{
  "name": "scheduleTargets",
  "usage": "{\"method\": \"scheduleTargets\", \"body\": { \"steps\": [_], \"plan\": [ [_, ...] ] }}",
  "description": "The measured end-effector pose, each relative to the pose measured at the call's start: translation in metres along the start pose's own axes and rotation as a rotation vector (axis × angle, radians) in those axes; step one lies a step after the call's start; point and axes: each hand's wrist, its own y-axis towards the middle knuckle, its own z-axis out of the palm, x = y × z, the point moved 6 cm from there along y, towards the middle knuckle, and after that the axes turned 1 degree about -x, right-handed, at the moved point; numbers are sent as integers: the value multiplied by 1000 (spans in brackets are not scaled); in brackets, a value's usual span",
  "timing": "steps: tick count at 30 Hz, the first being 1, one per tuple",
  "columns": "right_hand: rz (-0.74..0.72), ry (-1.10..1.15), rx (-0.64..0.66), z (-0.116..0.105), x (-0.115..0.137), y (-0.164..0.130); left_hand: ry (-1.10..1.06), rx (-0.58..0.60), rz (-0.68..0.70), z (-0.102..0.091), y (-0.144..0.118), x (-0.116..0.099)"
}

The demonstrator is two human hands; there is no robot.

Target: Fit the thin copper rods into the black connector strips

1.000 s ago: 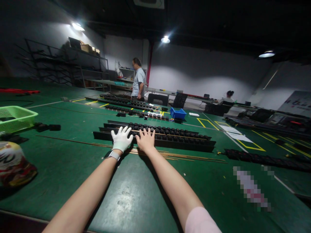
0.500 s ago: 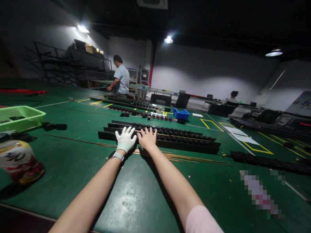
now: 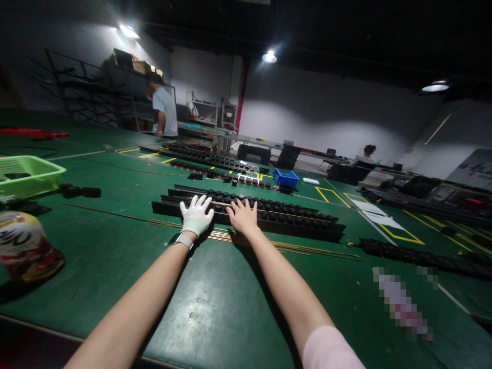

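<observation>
My left hand (image 3: 196,215), in a white glove with a watch at the wrist, rests with spread fingers on the left part of a long black rail (image 3: 303,229). Bare and also spread, my right hand (image 3: 244,216) lies on the same rail a little to the right. Rows of small black wheel-like parts (image 3: 280,207) run along the rails beyond my fingers, with a thin brass-coloured rod among them. Several thin brass-coloured rods (image 3: 226,236) lie on the green table just on the near side of the rail, partly under my wrists.
A green basket (image 3: 34,179) and a printed pouch (image 3: 28,251) stand at the left. Further back are more black strips (image 3: 226,177) with wires and a blue bin (image 3: 285,178). White papers (image 3: 378,214) lie at the right. A person (image 3: 164,110) stands behind the table.
My right hand has slid right along the rail, widening the gap between my hands. My left hand stays about where it was on the rail. The standing person has moved left.
</observation>
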Motion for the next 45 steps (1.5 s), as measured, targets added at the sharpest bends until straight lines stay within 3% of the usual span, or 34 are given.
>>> {"method": "scheduleTargets", "body": {
  "steps": [8,13,16,22,25,29,36,45],
  "plan": [
    [-58,-28,-56,3,-5,-11,2,-13,9,0,0,0],
    [-87,42,-140,-13,-15,-23,-7,-13,10,1,1,0],
    [-135,130,-224,-21,-33,-47,-26,-5,-4,2,2,0],
    [-158,187,-114,-9,-91,-98,-57,-10,-19,4,2,2],
    [-145,189,-78,-1,-114,-112,-60,-11,-21,4,2,1],
    [-32,123,-131,6,-131,-116,-56,-23,-18,5,1,1],
    [114,150,-119,18,-116,-98,-45,-36,-14,6,2,0],
    [39,110,73,35,-96,-77,-38,-22,-25,6,2,1]
  ]
}}
